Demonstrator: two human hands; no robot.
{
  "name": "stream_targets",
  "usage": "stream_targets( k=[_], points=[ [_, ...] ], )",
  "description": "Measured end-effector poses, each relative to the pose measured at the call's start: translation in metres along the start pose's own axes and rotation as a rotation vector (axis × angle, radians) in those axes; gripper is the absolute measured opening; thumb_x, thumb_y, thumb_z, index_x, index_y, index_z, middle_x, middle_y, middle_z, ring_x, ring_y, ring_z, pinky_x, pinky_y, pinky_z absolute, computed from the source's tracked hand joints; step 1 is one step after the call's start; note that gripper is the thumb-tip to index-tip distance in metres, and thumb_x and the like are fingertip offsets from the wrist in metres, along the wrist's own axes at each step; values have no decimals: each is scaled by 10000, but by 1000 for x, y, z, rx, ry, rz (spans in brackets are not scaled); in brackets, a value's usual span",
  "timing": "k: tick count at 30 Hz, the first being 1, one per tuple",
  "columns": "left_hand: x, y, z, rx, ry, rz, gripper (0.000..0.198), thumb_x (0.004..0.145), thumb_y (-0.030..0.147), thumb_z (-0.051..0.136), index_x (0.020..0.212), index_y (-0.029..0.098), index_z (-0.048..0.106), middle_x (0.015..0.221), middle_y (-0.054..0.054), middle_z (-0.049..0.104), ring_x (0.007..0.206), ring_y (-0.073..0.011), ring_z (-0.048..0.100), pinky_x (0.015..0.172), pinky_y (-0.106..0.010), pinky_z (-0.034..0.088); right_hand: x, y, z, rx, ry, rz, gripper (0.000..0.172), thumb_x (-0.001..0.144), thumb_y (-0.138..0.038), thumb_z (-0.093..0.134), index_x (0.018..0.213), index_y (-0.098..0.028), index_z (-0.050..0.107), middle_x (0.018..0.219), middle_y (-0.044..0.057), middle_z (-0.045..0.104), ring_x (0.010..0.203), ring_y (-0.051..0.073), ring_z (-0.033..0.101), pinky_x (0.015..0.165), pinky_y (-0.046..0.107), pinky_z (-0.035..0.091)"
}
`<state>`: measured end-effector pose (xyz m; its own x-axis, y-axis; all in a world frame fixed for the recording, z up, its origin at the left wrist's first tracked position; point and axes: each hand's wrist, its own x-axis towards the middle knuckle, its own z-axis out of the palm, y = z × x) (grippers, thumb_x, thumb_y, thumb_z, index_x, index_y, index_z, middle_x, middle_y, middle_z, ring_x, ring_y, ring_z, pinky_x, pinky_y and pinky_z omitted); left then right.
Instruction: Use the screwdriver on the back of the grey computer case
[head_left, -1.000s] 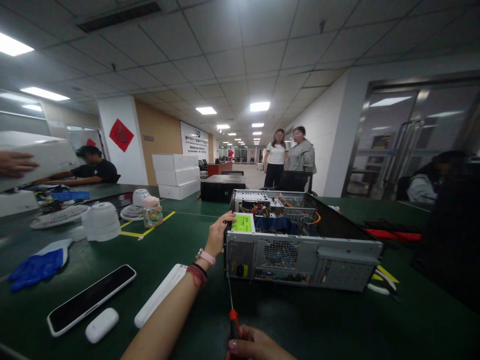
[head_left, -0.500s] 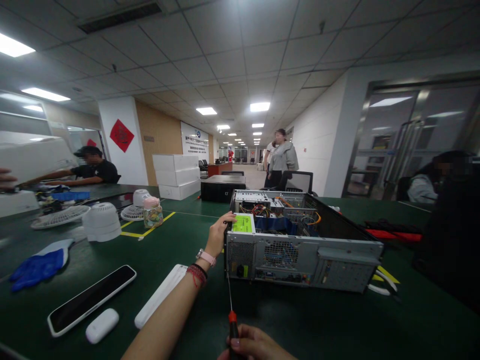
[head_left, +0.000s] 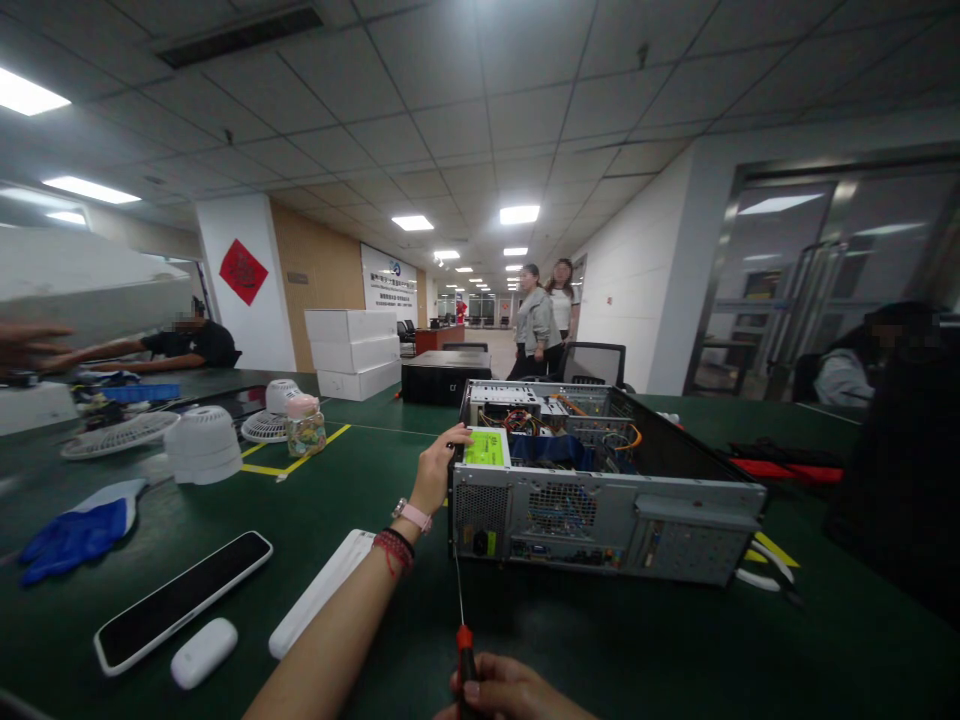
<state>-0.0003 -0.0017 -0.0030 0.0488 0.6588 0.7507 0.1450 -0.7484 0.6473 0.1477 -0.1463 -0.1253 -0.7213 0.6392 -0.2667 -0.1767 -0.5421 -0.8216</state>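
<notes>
An opened computer case [head_left: 630, 520] lies on its side on the green table, its rear panel facing me. Wires and a power supply with a yellow-green label [head_left: 486, 447] show inside it. My left hand [head_left: 438, 465] grips the case's near left upper corner, fingers bent over the edge beside the label. Low in front, my right hand [head_left: 499, 688] is closed around the red and black handle of a screwdriver [head_left: 466, 650]. The screwdriver's thin shaft points up to the lower left corner of the rear panel; whether its tip sits in a screw is too small to tell.
Left on the table are a phone [head_left: 184, 600], a white earphone case [head_left: 204, 652], a long white box [head_left: 319, 595], a blue-white glove [head_left: 82, 530], white fan parts [head_left: 202, 445] and a jar [head_left: 305, 428]. Cutters with white handles [head_left: 769, 565] lie right. People are around.
Both my hands, the screwdriver and the case hold nearly the same position. Two people in the background have shifted, and a hand and white object at far left have moved right.
</notes>
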Motion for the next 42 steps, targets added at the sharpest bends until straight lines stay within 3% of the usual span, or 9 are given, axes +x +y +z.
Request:
stream_targets(
  k=[8, 20, 29, 34, 42],
  points=[
    [0, 1, 0, 8, -2, 0, 349, 869, 263, 314, 836, 164, 647, 1125, -91, 645, 1199, -213, 501, 1055, -387, 331, -5, -9, 8, -30, 13, 18, 489, 523, -412, 788, 837, -137, 533, 748, 49, 684, 642, 116, 630, 634, 211, 386],
    [0, 0, 0, 19, -6, -1, 354, 871, 258, 306, 841, 166, 647, 1129, -90, 641, 1195, -206, 504, 1057, -389, 330, -1, -3, 1, -130, 197, -28, 594, 436, -485, 825, 815, -129, 538, 673, -17, 603, 539, 52, 535, 533, 171, 334],
    [0, -1, 0, 30, -8, 7, 363, 883, 287, 302, 853, 170, 645, 1138, -95, 637, 1195, -200, 504, 1052, -384, 330, -2, -10, 0, -188, 78, -8, 541, 529, -574, 730, 793, -111, 640, 699, 6, 604, 583, 62, 510, 601, 198, 355],
    [0, 1, 0, 24, -9, 6, 371, 882, 289, 302, 857, 164, 651, 1142, -95, 636, 1203, -205, 498, 1048, -378, 331, -2, -11, -4, -94, -73, -5, 465, 579, -470, 677, 874, -112, 691, 767, 31, 650, 683, 92, 573, 700, 211, 388],
    [0, 0, 0, 12, -2, 11, 354, 873, 265, 313, 853, 158, 650, 1133, -97, 638, 1192, -210, 507, 1051, -382, 332, -7, -15, 2, -106, 68, 17, 486, 491, -461, 798, 776, -99, 644, 671, -7, 603, 528, 29, 522, 518, 143, 340]
  ],
)
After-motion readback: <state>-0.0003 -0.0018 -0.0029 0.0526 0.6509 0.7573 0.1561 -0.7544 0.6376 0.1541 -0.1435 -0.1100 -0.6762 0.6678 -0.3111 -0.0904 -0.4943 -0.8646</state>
